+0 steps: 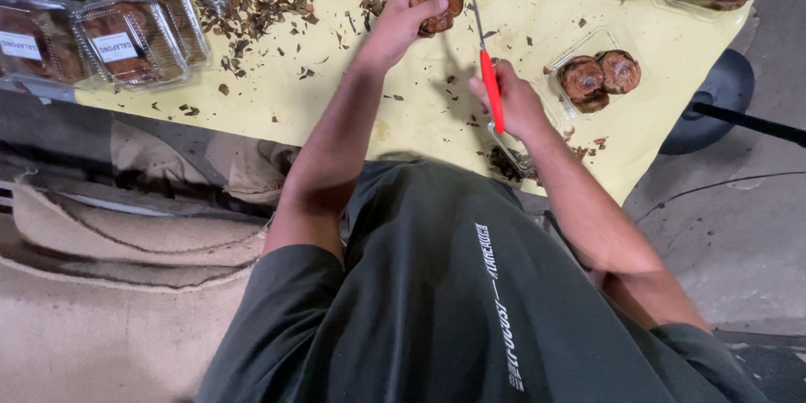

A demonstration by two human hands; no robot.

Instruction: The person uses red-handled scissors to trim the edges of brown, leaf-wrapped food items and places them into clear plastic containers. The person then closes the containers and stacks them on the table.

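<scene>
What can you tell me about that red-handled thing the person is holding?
The red-handled tool is long and thin, with a bright red grip that looks like plastic and a slim, metal-looking blade reaching up past the brown round thing. The right hand wraps around its grip. It stands nearly upright in the view, over the yellow table cover.
</scene>
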